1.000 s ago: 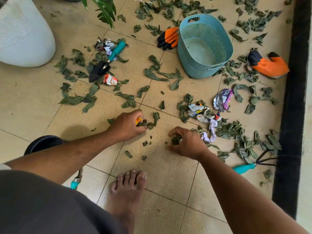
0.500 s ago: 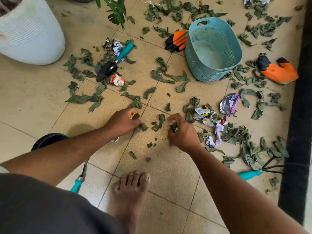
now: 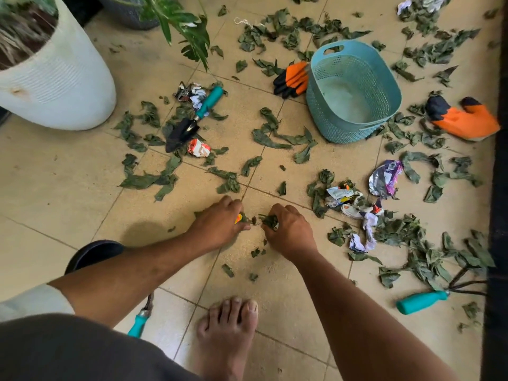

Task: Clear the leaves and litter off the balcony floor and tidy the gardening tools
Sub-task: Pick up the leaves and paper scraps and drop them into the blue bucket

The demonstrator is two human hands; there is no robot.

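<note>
Right hand [image 3: 288,229] grips leaves [image 3: 269,220] (left hand [image 3: 220,224] too)

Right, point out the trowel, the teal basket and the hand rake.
trowel [image 3: 181,132], head view, on its dark blade.
teal basket [image 3: 319,111], head view, on its left wall.
hand rake [image 3: 422,301], head view, on its teal handle.

The beige floor tiles [image 3: 68,171] look matt and faintly gritty. The teal perforated plastic basket [image 3: 319,105] has a smooth, dull sheen. The black trowel blade [image 3: 182,132] is glossy metal on a smooth teal plastic handle [image 3: 210,101]. The orange and black gloves [image 3: 292,78] look like rubber-coated cloth. The crumpled silver-purple foil wrapper [image 3: 383,178] shines; the dry green leaves [image 3: 275,138] are matt and wrinkled
</note>
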